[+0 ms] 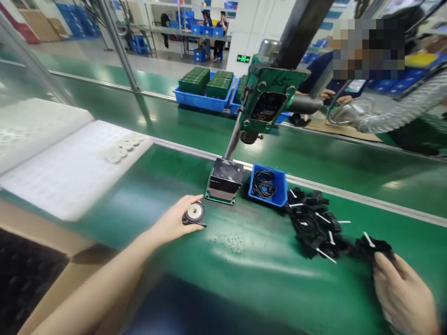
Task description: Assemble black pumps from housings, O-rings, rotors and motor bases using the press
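Note:
My left hand (181, 216) is closed around a round black plastic housing with a white disc (194, 212) in its middle, held low over the green bench. At the right, my right hand (401, 284) grips a black plastic part with a white shaft (370, 244) sticking out of it; motion blurs it slightly. Beside that hand lies a pile of similar black parts (307, 224) with white shafts. Small pale granules (233, 243) are scattered on the bench between my hands.
A black block fixture (226, 174) stands under a green press head (268, 95). Next to it a blue bin (284, 197) holds black rings. White sheets (63, 186) with white discs (122, 148) lie left. Blue crates (199, 101) stand behind; a co-worker's hands (335, 97) show at back right.

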Demonstrator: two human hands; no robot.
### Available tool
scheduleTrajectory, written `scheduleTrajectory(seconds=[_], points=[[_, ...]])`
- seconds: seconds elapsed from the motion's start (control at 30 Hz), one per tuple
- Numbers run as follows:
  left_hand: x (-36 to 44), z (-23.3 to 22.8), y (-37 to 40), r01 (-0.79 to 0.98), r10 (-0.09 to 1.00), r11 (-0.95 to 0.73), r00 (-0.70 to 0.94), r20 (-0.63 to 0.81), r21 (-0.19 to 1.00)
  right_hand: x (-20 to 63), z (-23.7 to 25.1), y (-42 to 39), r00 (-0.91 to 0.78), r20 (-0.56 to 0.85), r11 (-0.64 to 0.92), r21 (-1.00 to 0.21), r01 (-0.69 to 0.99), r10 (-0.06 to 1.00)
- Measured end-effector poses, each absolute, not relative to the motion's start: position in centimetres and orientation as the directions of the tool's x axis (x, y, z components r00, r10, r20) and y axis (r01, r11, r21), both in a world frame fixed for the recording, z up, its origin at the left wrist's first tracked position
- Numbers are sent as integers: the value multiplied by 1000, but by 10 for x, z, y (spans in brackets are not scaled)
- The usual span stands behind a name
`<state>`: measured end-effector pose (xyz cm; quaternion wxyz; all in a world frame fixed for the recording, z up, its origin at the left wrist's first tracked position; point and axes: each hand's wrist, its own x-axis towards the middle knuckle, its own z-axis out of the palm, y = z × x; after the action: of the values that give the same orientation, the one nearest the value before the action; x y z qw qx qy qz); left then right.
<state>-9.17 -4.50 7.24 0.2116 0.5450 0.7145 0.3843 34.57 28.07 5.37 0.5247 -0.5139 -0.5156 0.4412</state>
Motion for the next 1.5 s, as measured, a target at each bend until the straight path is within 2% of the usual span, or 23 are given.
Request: scheduleTrajectory(seconds=[0.13,0.3,0.53,0.73,0.87,0.97,1.1,1.37,1.43,1.5], points=[[-57,63,-27,486,956,51,-276,98,872,339,75,266,19,47,50,-977,-209,999],[-40,60,-19,350,954,51,-295,58,935,324,97,245,-32,122,106,-945,-308,992],[-33,65,-17,162,934,133,-350,-69,978,270,101,223,-230,-56,-112,-964,-240,971],[-22,69,-7,270,874,185,-485,-32,945,215,92,197,-448,-197,-322,-921,-222,872],[-17,66,-3,248,854,178,-520,-24,952,191,88,179,-607,-240,-419,-892,-171,758],[-24,62,-8,204,888,152,-457,-43,967,180,88,172,-666,-261,-481,-861,-167,699],[-41,55,-16,38,959,79,-276,-65,996,168,91,168,-741,-251,-541,-823,-175,623],[-57,52,-16,-260,990,70,-103,-100,963,139,92,159,-790,-329,-684,-714,-152,518],[-61,53,-16,-261,991,84,-77,-107,962,133,93,157,-798,-360,-724,-677,-133,484],[-64,52,-17,-175,993,89,-64,-101,981,128,94,156,-805,-379,-752,-648,-120,456]])
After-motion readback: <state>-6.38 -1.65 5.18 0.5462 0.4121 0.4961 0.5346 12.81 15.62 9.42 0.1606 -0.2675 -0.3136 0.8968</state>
